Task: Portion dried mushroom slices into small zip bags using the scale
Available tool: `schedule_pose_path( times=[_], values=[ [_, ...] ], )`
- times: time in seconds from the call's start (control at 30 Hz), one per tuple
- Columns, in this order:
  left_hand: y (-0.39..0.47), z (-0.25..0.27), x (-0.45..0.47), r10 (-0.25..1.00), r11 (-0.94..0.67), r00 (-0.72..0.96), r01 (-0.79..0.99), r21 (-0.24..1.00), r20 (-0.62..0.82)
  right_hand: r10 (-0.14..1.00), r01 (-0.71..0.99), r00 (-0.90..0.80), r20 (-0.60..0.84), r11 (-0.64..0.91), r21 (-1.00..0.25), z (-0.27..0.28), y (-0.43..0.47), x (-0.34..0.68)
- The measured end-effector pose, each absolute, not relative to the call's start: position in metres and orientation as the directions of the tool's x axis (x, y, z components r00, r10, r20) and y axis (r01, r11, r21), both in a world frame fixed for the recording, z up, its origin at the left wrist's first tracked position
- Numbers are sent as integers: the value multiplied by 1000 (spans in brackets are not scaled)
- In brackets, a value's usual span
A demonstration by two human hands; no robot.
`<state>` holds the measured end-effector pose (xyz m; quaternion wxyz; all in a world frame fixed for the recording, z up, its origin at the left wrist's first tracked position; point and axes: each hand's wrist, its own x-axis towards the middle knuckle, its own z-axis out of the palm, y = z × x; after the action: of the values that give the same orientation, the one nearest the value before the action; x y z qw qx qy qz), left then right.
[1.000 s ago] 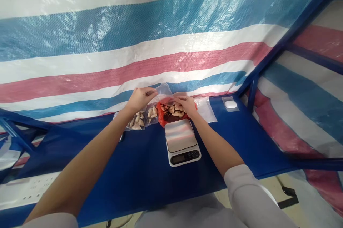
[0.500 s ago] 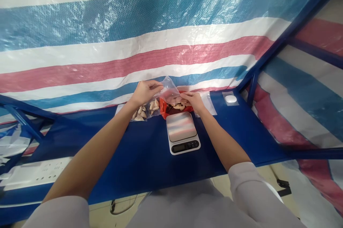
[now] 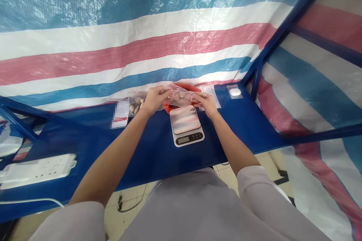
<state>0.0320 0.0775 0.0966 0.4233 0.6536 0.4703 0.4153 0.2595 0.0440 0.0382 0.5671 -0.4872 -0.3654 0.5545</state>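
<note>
Here's the clear plastic bag (image 3: 181, 95), stretched between two sets of fingers! The left hand (image 3: 153, 100) has its fingers pinched on the bag's left edge, the right hand (image 3: 207, 104) pinching the opposite edge, so the film spans the gap between the fingertips. Right behind and below it sits the red bag (image 3: 169, 108), partly covered; just in front, the kitchen scale (image 3: 185, 120) on the blue bench (image 3: 152, 154). Beside the left hand, a bag of pale chunks (image 3: 136, 106)!
</note>
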Motion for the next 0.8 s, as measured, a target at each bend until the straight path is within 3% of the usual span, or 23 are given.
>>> schedule_pose_path(
  times=[0.2,0.47,0.63,0.73,0.8],
  values=[
    [53,68,53,997,-41,66,-129,991,50,987,-237,162,-25,15,-971,30,34,263],
    [29,55,58,996,90,48,-309,947,-79,990,-157,140,-27,-5,-988,32,30,277],
    [30,57,43,998,38,59,-175,984,-28,999,-17,29,37,38,-999,37,31,289],
    [39,69,33,990,-109,100,93,990,100,995,98,-62,81,87,-991,42,38,294],
    [48,81,31,966,-225,194,312,923,170,987,150,-125,100,118,-982,48,44,294]
  ],
)
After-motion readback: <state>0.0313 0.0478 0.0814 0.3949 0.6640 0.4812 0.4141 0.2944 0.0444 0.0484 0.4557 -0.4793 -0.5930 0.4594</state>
